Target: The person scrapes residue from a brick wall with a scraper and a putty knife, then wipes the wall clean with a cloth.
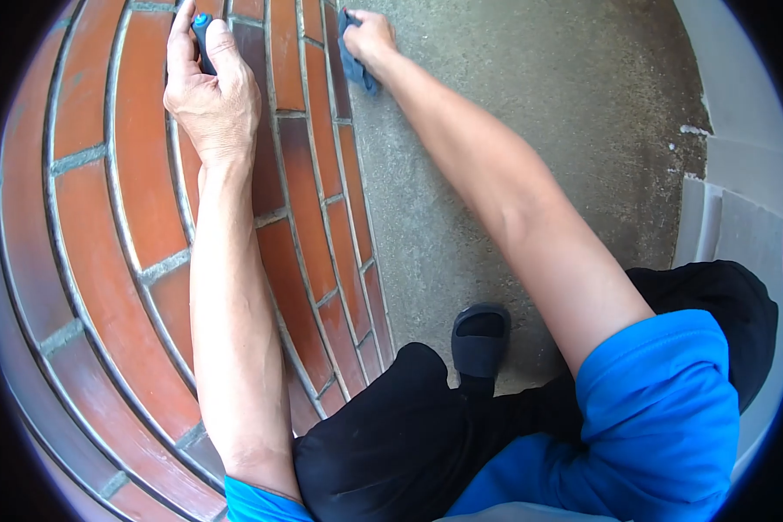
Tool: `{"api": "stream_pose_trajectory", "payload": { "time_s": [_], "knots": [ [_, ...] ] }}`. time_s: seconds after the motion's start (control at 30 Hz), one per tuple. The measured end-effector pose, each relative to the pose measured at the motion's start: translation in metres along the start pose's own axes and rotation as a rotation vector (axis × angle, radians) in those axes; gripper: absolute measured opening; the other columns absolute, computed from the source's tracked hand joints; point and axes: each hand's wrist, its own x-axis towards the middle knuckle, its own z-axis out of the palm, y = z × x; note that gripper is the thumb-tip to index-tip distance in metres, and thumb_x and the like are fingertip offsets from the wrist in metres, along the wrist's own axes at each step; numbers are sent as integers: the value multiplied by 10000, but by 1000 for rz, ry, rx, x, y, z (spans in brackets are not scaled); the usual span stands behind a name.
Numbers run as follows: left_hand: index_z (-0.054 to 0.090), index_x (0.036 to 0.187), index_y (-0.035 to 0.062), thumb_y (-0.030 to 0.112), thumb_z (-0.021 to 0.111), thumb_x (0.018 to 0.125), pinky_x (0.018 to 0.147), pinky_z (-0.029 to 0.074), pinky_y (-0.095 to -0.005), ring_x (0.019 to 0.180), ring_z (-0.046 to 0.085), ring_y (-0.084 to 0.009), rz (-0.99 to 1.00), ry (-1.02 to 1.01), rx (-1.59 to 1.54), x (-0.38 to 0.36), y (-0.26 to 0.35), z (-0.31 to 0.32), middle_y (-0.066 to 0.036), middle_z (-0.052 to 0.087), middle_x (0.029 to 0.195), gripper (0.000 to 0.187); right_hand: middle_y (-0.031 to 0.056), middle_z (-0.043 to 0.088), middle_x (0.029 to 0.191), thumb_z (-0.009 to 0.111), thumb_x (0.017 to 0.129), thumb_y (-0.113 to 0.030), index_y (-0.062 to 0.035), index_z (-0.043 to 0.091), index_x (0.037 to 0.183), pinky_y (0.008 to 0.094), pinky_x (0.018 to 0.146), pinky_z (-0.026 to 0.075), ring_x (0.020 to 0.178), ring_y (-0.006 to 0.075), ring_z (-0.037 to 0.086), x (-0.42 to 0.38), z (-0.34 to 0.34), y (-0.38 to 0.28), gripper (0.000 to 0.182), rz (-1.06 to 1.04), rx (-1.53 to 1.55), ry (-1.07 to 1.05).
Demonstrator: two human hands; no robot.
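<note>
At the top left, my left hand is closed round a dark tool handle with a blue end, close in front of the brick wall. Whatever the handle leads to is hidden or out of view. Farther right, my right hand grips a blue-grey cloth where the lowest bricks meet the concrete floor. The cloth hangs below the fingers along that edge. Grey mortar lines run between the orange and dark bricks.
Concrete floor lies right of the wall. A dark slipper on a foot rests there beside the black-clad knee. Pale sheets or panels line the right edge, with white specks near them.
</note>
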Motion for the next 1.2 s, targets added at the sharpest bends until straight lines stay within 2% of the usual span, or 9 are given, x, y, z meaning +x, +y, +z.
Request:
{"api": "stream_pose_trajectory", "payload": {
  "time_s": [0.13,0.17,0.27,0.4,0.73,0.83,0.9,1.07,1.2],
  "knots": [
    [527,1385,28,224,578,1023,514,454,-166,636,563,-23,-1,-10,2,0,3,-1,-30,644,827,414,172,683,1208,612,767,-88,-204,701,1231,368,1010,504,1160,311,641,70,47,34,487,-11,-12,65],
    [529,1378,27,223,580,1021,508,464,-166,633,575,-32,-47,-1,50,-1,7,0,-38,648,834,411,235,718,973,565,822,-81,-68,723,1078,445,809,542,963,342,704,80,51,43,302,-160,35,75],
    [527,1376,25,225,584,1017,488,465,-164,625,583,-39,-53,1,18,1,6,1,-45,652,839,415,231,708,1079,548,789,-57,-91,711,1165,423,882,530,1047,339,684,78,41,15,412,-29,0,-182],
    [520,1379,20,227,583,1018,468,455,-159,618,586,-42,-63,15,-8,4,4,4,-49,651,844,420,236,680,1172,561,753,-37,-104,682,1248,411,928,520,1131,345,652,117,81,60,514,-102,-172,-110],
    [518,1389,26,222,581,1020,493,451,-169,623,563,-36,-53,6,-6,3,5,9,-31,623,819,422,196,698,1139,587,848,-123,-172,670,1281,371,953,532,1064,317,685,-10,16,4,443,30,-232,-174],
    [534,1394,39,196,588,1015,559,439,-164,651,539,-16,-97,27,4,3,9,9,-2,592,755,413,290,652,1127,517,853,-78,-53,653,1253,459,975,507,1085,439,631,-54,-2,6,423,22,-162,-264],
    [534,1395,40,198,585,1017,559,442,-164,653,548,-18,-102,23,9,3,10,8,-6,600,762,412,316,660,977,510,822,-31,4,661,1044,508,857,545,938,480,656,-89,-10,15,271,-98,-227,-269],
    [532,1391,41,204,574,1024,527,445,-157,645,559,-16,-67,12,33,2,8,5,-17,617,797,404,279,679,961,532,833,-26,39,657,1058,477,863,556,939,439,670,-146,-29,47,266,-253,-354,-375],
    [519,1390,28,222,573,1023,503,458,-164,638,567,-39,-32,-13,20,2,3,2,-31,635,861,419,235,696,1046,536,843,-42,-54,691,1179,447,869,556,950,404,683,-87,-21,34,370,-367,-77,-4]
  ]
}}
